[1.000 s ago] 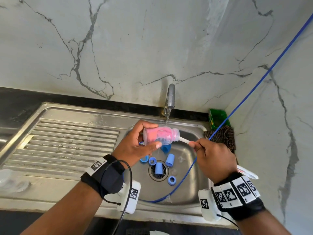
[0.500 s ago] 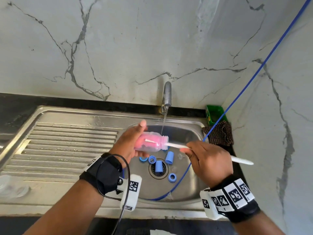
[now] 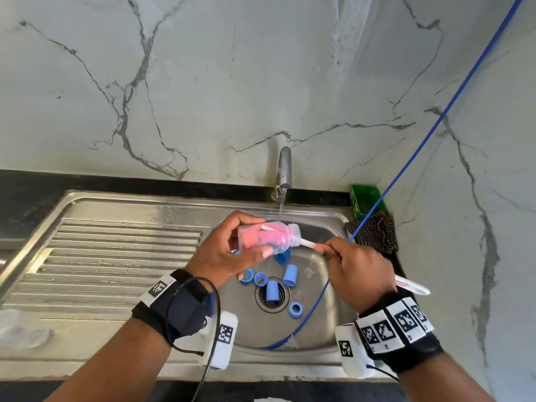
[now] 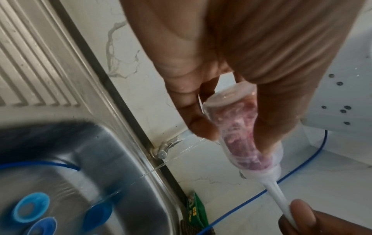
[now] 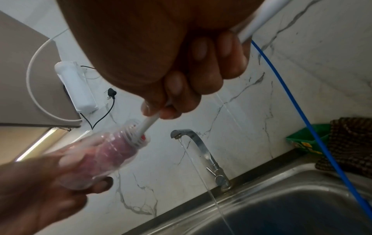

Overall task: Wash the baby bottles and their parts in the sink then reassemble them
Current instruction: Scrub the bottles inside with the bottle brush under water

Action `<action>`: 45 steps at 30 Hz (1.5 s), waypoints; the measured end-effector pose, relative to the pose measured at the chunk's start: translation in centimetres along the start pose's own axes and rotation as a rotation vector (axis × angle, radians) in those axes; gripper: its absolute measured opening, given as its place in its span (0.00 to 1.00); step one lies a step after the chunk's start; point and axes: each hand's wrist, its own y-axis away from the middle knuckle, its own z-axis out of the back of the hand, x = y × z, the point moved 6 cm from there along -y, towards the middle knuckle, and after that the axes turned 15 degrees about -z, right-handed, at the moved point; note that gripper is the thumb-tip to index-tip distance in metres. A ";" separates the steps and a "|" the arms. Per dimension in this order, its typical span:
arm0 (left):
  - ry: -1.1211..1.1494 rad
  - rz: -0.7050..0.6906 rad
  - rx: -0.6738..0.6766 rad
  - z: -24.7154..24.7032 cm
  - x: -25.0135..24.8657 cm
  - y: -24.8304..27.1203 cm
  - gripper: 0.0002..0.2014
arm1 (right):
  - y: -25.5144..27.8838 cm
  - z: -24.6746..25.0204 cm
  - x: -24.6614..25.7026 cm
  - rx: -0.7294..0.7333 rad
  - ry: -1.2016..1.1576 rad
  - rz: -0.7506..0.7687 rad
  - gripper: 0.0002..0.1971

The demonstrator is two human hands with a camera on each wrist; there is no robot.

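Observation:
My left hand (image 3: pixel 232 250) grips a clear baby bottle (image 3: pixel 268 237) on its side above the sink basin (image 3: pixel 319 338), mouth pointing right. A pink brush head fills the bottle (image 4: pixel 241 132). My right hand (image 3: pixel 356 268) grips the brush's white handle (image 3: pixel 307 243), whose tail sticks out behind the wrist. In the right wrist view the handle (image 5: pixel 149 122) enters the bottle's neck (image 5: pixel 112 151). Several blue caps and rings (image 3: pixel 272 288) lie around the drain. The tap (image 3: pixel 282 172) runs a thin stream behind the bottle.
A ribbed steel drainboard (image 3: pixel 110 256) stretches to the left. A green box (image 3: pixel 365 200) and a dark checked cloth (image 3: pixel 377 230) sit at the sink's back right corner. A blue cable (image 3: pixel 435 123) runs from upper right into the basin. Clear items (image 3: pixel 20 326) rest at the far left.
The brush was pulled partly out half a second ago and is now pushed back in deep. The bottle has lifted slightly, nearer the tap's stream.

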 end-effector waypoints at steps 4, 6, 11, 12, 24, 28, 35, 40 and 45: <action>-0.097 -0.097 0.048 1.0 0.1 0.2 0.19 | -0.1 -1.2 0.0 0.137 0.092 -0.065 0.30; -0.056 -0.107 0.026 1.0 0.5 0.2 0.16 | -0.2 -1.1 -0.2 0.153 0.088 -0.073 0.28; -0.093 -0.160 0.046 -0.2 1.1 0.0 0.24 | 0.0 -0.5 -0.6 0.074 -0.116 0.001 0.22; -0.094 -0.158 0.035 -0.4 1.1 0.0 0.23 | 0.0 -0.5 -0.9 0.110 -0.200 -0.016 0.20; 0.316 0.656 -0.066 -3.0 3.8 1.2 0.27 | -0.4 4.9 0.7 -0.133 -0.180 0.667 0.04; 0.347 0.789 -0.110 -3.6 4.9 2.7 0.25 | -0.3 3.9 0.7 -0.144 -0.166 0.691 0.06; 0.262 0.671 -0.300 -0.5 5.1 2.3 0.25 | -0.6 2.5 -1.1 -0.218 -0.152 0.480 0.04; 0.206 0.629 -0.293 -0.6 5.1 1.9 0.23 | -1.3 3.4 -2.0 -0.274 -0.206 0.350 0.02; 0.174 0.574 -0.221 -2.3 4.6 0.8 0.23 | -0.2 1.6 0.5 -0.174 -0.257 0.389 0.02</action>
